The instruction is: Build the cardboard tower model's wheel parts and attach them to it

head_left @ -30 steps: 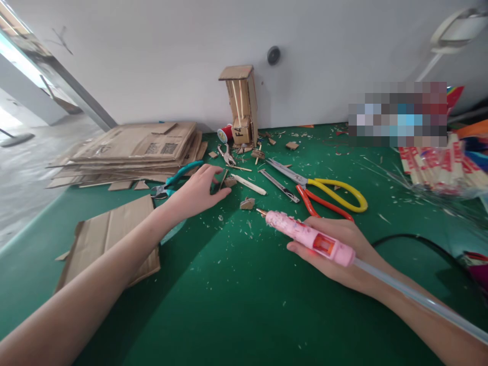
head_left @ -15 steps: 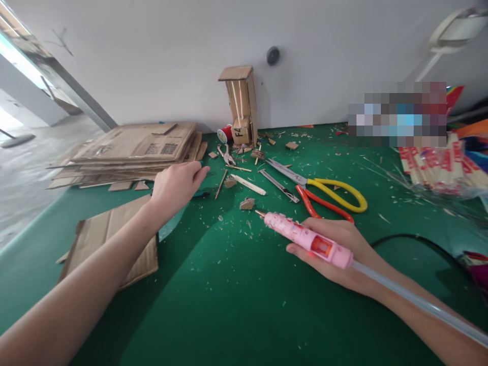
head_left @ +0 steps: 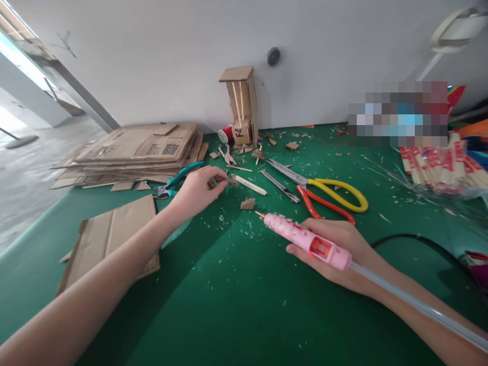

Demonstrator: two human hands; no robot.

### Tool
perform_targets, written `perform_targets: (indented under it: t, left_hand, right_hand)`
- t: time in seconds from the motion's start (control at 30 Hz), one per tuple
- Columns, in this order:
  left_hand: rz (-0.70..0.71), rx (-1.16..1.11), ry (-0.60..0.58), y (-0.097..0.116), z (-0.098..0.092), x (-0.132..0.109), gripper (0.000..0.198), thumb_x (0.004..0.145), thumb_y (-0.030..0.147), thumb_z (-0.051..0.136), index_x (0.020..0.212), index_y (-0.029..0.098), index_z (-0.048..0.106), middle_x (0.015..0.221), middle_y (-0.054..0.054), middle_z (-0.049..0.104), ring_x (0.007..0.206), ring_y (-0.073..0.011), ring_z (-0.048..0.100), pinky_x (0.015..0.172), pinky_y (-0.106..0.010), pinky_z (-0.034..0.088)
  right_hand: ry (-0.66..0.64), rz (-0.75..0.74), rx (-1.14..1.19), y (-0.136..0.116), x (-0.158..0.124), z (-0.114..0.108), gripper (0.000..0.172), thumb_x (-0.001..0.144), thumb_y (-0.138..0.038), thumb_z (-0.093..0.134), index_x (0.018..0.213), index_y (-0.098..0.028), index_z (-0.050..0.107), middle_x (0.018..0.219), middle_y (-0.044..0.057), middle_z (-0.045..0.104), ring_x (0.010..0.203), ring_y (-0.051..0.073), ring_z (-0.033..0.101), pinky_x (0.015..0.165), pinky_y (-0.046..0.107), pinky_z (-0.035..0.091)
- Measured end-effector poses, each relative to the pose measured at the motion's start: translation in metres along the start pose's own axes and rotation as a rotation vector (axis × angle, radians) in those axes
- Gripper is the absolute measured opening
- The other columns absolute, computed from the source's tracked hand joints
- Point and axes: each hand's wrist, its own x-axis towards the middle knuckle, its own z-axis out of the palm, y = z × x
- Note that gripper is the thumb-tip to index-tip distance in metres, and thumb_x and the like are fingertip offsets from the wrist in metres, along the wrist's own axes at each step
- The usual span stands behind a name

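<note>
My right hand [head_left: 339, 249] is wrapped around a pink hot glue gun [head_left: 293, 231], its metal nozzle pointing left. A clear glue stick [head_left: 415, 300] runs out of its back. Just off the nozzle lies a small grey-brown cardboard scrap [head_left: 247, 204]. My left hand [head_left: 202, 190] reaches down with thumb and fingers drawn together at the left edge of another small cardboard piece [head_left: 232, 181]; what is between the fingertips is hidden. A pale wooden stick [head_left: 249, 185] lies right of those fingers. Teal-handled pliers [head_left: 179, 178] lie behind the left wrist.
Scissors [head_left: 320, 190] with yellow and red handles and a metal cutter blade [head_left: 280, 186] lie right of centre. A cardboard model [head_left: 242, 107] stands by the wall beside a red thread spool [head_left: 225, 134]. Stacked cardboard [head_left: 129, 147] and a loose sheet [head_left: 114, 234] are left. A black cable [head_left: 415, 236] curves right.
My left hand has moved right and slightly down to the small cardboard piece, its fingers drawing together and uncovering the pliers. The thin stick there is now hidden. The glue gun stays nearly still.
</note>
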Motion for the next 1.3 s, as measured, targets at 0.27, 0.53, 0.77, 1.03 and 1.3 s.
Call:
perform_targets:
  t: [0.27, 0.53, 0.77, 1.03, 1.3]
  left_hand:
    - [-0.046, -0.968, -0.243, -0.022, -0.024, -0.001, 0.012, 0.077, 0.024, 0.069, 0.084, 0.016, 0.061, 0.069, 0.001, 0.065, 0.062, -0.0091, 0.058, 0.057, -0.019, 0.044]
    - [-0.095, -1.361, -0.381, -0.022, -0.021, -0.007, 0.020, 0.070, 0.023, 0.076, 0.084, 0.017, 0.062, 0.074, 0.001, 0.067, 0.062, -0.0095, 0.061, 0.062, -0.023, 0.051]
    - [-0.034, -1.107, -0.337, -0.020, -0.021, -0.006, 0.017, 0.076, 0.029, 0.071, 0.085, 0.018, 0.061, 0.072, 0.001, 0.065, 0.063, -0.0091, 0.060, 0.060, -0.021, 0.049]
    - [0.402, 0.097, -0.217, 0.030, -0.037, -0.018, 0.021, 0.090, 0.030, 0.047, 0.099, 0.022, 0.064, 0.094, -0.003, 0.067, 0.083, -0.0148, 0.062, 0.073, -0.027, 0.049]
    - [0.582, 0.233, -0.179, 0.037, -0.032, -0.026, 0.022, 0.093, 0.026, 0.043, 0.103, 0.024, 0.063, 0.101, -0.001, 0.066, 0.089, -0.0148, 0.062, 0.079, -0.026, 0.046]
  right_hand:
    - [0.011, 0.003, 0.001, 0.003, -0.001, 0.000, 0.017, 0.080, -0.030, 0.061, 0.072, -0.018, 0.052, 0.058, -0.004, 0.052, 0.049, 0.006, 0.048, 0.045, 0.018, 0.036]
    - [0.012, 0.034, -0.014, 0.001, 0.000, -0.002, 0.015, 0.080, -0.027, 0.062, 0.073, -0.018, 0.052, 0.058, -0.005, 0.052, 0.048, 0.005, 0.048, 0.045, 0.017, 0.037]
    - [0.044, 0.015, -0.019, 0.000, 0.000, 0.001, 0.018, 0.080, -0.027, 0.061, 0.069, -0.019, 0.049, 0.057, -0.005, 0.051, 0.047, 0.006, 0.047, 0.044, 0.018, 0.037]
    - [0.203, 0.084, -0.068, 0.000, 0.000, 0.002, 0.019, 0.081, -0.030, 0.058, 0.067, -0.021, 0.048, 0.056, -0.003, 0.053, 0.047, 0.009, 0.050, 0.044, 0.022, 0.037]
    - [0.163, -0.044, -0.123, 0.004, -0.003, 0.005, 0.014, 0.082, -0.031, 0.058, 0.077, -0.021, 0.049, 0.064, -0.002, 0.056, 0.052, 0.010, 0.052, 0.046, 0.023, 0.037]
